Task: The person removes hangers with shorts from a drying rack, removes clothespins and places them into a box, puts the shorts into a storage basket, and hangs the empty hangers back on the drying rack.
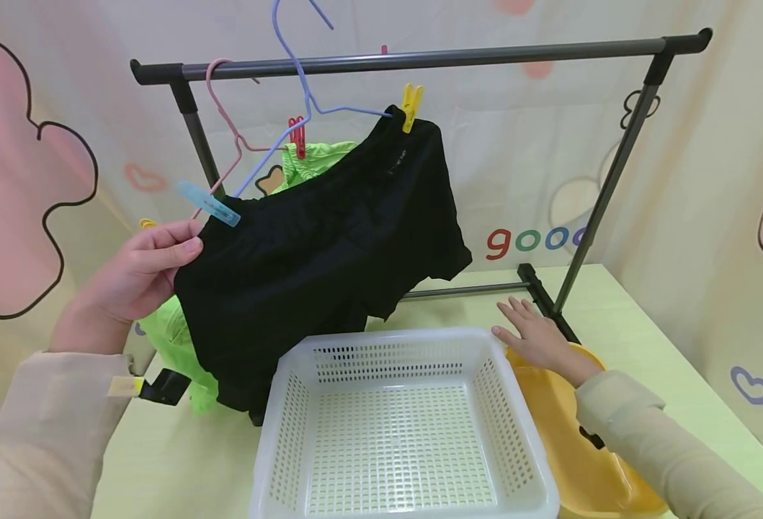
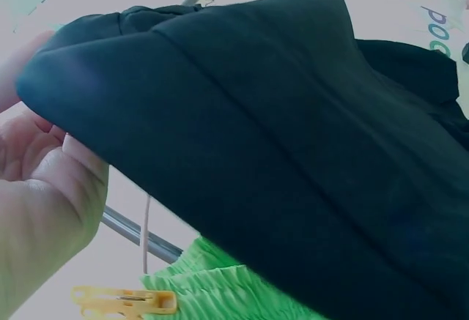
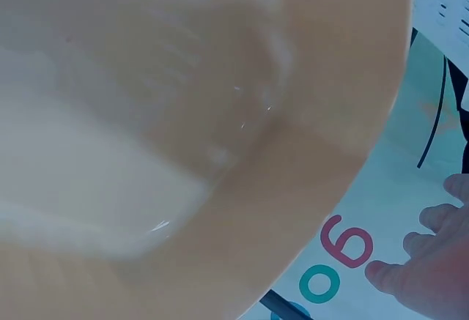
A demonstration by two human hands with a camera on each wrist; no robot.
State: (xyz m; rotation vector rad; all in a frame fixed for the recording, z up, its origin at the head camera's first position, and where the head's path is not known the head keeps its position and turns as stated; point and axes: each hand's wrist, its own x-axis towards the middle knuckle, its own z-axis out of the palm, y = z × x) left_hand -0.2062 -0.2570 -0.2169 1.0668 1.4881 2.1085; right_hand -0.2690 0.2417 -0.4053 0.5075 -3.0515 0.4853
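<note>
Black shorts [image 1: 329, 238] hang tilted from a blue hanger [image 1: 284, 130], the left end lower. A yellow clothespin [image 1: 411, 108] clips the right end of the waistband, and a light blue clothespin [image 1: 209, 204] sits at the left end. My left hand [image 1: 144, 270] pinches the shorts' left edge between thumb and fingers, just below the blue clothespin; the left wrist view shows the black cloth [image 2: 242, 137] up close. With fingers spread, my right hand [image 1: 543, 339] is by the far right corner of a white basket [image 1: 387, 335], holding nothing. Whether it touches the rim I cannot tell.
A dark metal rack [image 1: 485, 55] stands behind, its bar crossing behind the blue hanger. Green clothing [image 1: 319, 158] hangs there on a pink hanger [image 1: 225, 119] with a red clothespin [image 1: 297, 137]. Right of the basket is a yellow basin [image 1: 556, 425], partly under my right arm.
</note>
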